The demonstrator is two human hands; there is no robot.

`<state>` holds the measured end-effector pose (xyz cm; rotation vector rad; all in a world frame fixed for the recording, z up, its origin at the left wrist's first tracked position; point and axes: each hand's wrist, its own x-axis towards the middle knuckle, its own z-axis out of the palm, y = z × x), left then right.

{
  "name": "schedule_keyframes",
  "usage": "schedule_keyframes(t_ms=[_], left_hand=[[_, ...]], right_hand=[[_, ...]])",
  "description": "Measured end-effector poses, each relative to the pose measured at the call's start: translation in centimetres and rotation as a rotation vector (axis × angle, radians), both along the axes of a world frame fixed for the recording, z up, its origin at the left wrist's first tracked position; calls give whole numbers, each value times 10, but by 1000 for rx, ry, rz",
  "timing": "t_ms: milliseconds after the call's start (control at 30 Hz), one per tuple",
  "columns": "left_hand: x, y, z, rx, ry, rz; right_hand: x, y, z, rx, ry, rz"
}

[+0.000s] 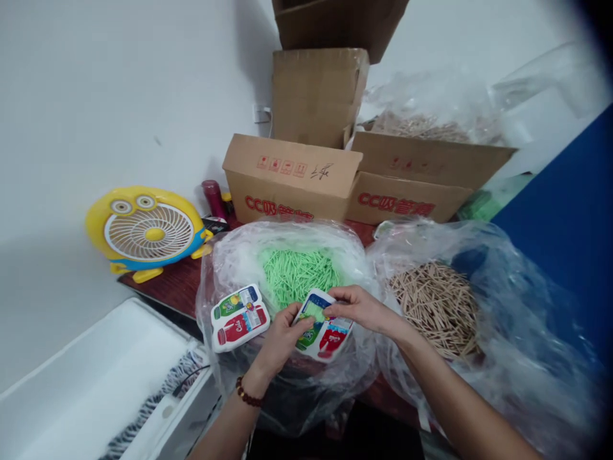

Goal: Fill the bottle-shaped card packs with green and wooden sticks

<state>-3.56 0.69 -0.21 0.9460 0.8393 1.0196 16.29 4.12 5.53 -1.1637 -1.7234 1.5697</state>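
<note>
Both my hands are at a white, rounded pack (329, 344) printed with a green bottle and a red cola bottle. My left hand (286, 333) grips its left edge, thumb on the front. At the upper right corner, the fingers of my right hand (355, 308) are closed over the pack's front. A few light green sticks (313, 311) show on the pack close to these fingertips. A similar printed pack (239, 317) lies to the left on clear plastic. Just behind my hands is a heap of short green straws (299, 273) in an opened clear bag (225, 255).
Another clear bag on the right holds brown straws (435, 310). Cardboard boxes (292, 169) stand at the back, and a yellow fan (151, 233) and a dark red bottle (213, 198) at the back left. A white foam box (96, 377) stands at lower left; a blue panel (565, 217) borders the right.
</note>
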Motion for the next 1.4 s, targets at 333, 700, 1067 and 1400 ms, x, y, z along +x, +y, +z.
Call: schedule_keyframes(t_ms=[333,700,1067,1400], left_hand=[[15,-15,18,32,80,-48],[22,-31,27,-22,9,-110],[41,-34,41,38,65,-200],[69,-48,27,71,198,-121]], right_hand=[[14,-13,8,103,-154,-14],[24,-31,22,140,-219,77],[55,-53,26,198,-215,5],[59,-73,4,184,-106,-85]])
